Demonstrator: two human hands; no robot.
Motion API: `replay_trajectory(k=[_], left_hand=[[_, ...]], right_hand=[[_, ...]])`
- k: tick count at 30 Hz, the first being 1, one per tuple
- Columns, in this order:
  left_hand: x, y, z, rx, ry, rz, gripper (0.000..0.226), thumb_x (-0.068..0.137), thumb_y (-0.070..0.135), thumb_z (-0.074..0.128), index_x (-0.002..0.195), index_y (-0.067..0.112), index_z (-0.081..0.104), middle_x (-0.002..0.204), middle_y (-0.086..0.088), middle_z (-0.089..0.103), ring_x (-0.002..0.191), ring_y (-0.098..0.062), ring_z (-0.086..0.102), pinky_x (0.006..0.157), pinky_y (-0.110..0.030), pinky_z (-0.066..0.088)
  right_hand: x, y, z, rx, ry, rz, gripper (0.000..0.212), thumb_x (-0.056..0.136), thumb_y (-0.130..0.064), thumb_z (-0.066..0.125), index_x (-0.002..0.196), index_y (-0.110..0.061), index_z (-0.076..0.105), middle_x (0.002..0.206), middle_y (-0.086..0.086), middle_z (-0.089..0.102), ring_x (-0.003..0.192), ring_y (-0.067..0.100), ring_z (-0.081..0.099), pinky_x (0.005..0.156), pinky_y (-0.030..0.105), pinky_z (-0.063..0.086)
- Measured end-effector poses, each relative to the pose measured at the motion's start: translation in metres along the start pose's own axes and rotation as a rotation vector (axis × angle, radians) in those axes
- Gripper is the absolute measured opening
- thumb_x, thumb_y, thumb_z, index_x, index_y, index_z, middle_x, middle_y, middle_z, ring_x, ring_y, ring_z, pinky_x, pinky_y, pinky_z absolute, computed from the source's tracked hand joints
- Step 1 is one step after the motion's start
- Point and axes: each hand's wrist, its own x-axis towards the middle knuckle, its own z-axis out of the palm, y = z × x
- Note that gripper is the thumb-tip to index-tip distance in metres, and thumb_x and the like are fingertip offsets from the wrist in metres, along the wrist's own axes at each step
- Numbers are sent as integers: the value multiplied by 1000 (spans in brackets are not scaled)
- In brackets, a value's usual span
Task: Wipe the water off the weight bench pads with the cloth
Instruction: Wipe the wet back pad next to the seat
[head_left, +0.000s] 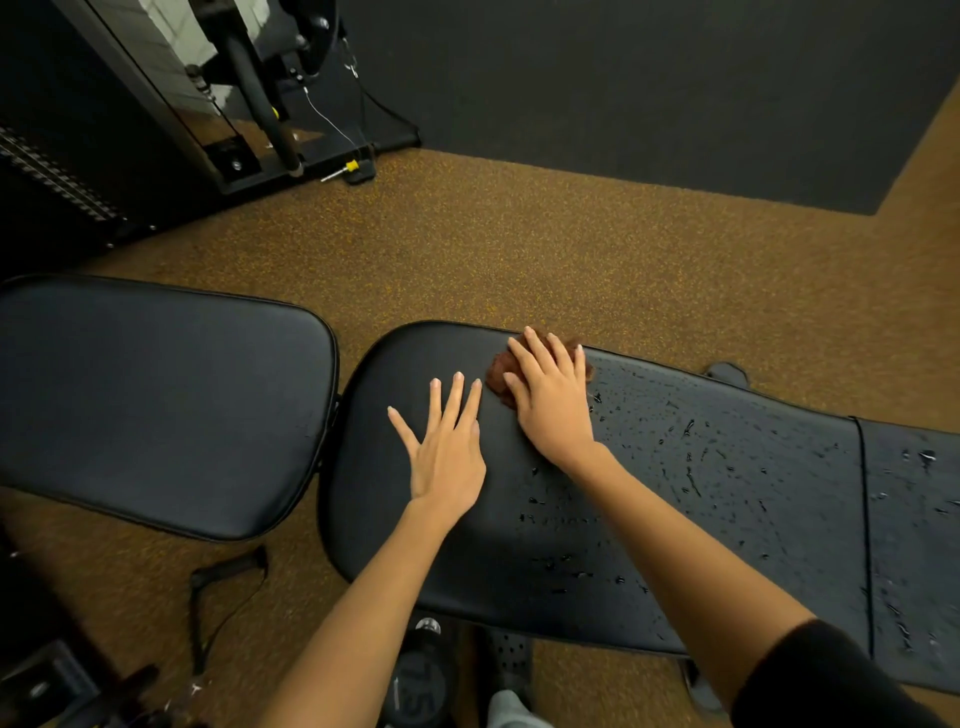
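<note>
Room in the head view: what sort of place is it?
Most likely a gym: a padded weight bench, a cable machine in the far corner, and speckled rubber flooring.

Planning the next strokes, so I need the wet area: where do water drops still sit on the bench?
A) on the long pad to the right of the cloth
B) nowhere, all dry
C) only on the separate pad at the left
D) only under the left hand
A: beads of water dot the long pad right of the cloth under the right hand; the left pad looks dry.
</note>
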Motion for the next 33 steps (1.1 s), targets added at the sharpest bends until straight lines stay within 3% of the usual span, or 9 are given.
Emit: replay_trajectory(k=[7,11,14,18,28,30,33], left_hand=[[-1,-1,-2,-17,-28,-9,54,104,27,19,151,31,-7,160,8,-10,146,-18,-14,107,-71,-6],[-6,0,-4,-26,-45,0,54,104,30,19,150,33,-8,160,7,-10,146,-19,-14,106,-71,-8],[-10,1,-3,-8,-51,6,54,104,30,19,150,34,-8,160,6,-11,146,-20,-14,104,-73,-7],[-11,2,-3,19,-66,8,54,104,29,21,150,36,-8,160,6,-12,146,-21,-14,103,-75,-6],[-11,6,-5,34,-85,15,54,104,29,22,149,37,-8,160,2,-12,146,-24,-14,106,-73,-3],[-14,7,-3,41,-81,27,54,104,30,21,149,38,-8,160,2,-12,146,-23,-14,106,-73,-2],[-20,10,0,44,-83,52,54,104,29,23,149,38,-7,160,2,-11,146,-23,-14,106,-74,-2]], right_hand=[[-45,33,-14,-110,-139,-326,56,98,-49,41,149,-26,35,158,-5,28,148,21,17,122,43,2],[-54,51,-23,-180,-54,-251,52,99,-47,37,145,-24,42,154,-2,36,145,23,27,121,46,11],[-33,48,-22,-160,-17,-134,53,100,-44,33,146,-20,40,155,2,35,145,26,26,121,46,8],[-12,23,-12,-31,21,5,48,101,-30,45,146,-14,40,156,6,33,146,30,21,119,50,4],[-74,24,-6,-224,-67,-279,52,99,-38,30,143,-14,46,149,6,44,141,28,35,117,51,22],[-81,33,-10,-288,-31,-354,50,99,-35,34,141,-13,49,147,6,47,139,29,39,116,49,21],[-75,45,-15,-310,49,-375,45,96,-24,54,139,-10,51,144,8,50,138,31,40,115,48,17]])
